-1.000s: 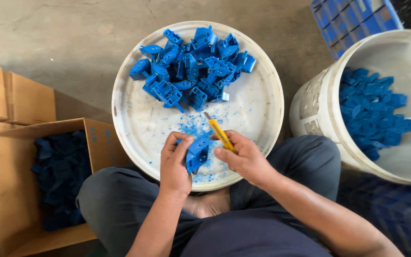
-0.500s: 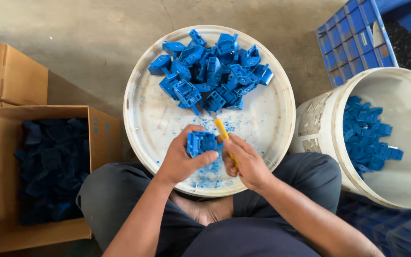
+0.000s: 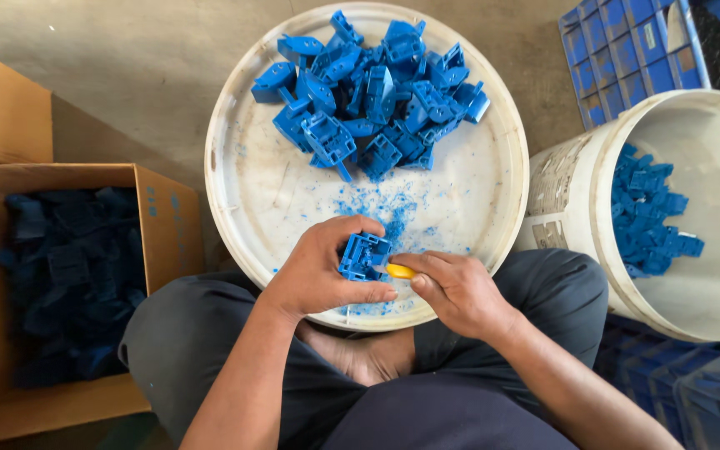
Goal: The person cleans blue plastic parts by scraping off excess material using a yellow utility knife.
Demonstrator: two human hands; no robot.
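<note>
Seen from above, a seated person with crossed legs works over a round white tray (image 3: 235,179) resting on their lap. The left hand (image 3: 320,271) is curled closed around a small blue plastic part (image 3: 365,254), holding it just above the near edge of the tray. The right hand (image 3: 457,289) is closed around a yellow-handled tool (image 3: 400,271), whose tip meets the part; its blade is hidden. Blue shavings (image 3: 385,204) are scattered across the middle of the tray, and a pile of blue parts (image 3: 372,92) lies at the far side. To the person's left, an open cardboard box (image 3: 156,225) holds more blue parts in shadow. To the right, a white bucket (image 3: 577,179) contains further blue pieces, with a blue crate (image 3: 618,46) beyond it
</note>
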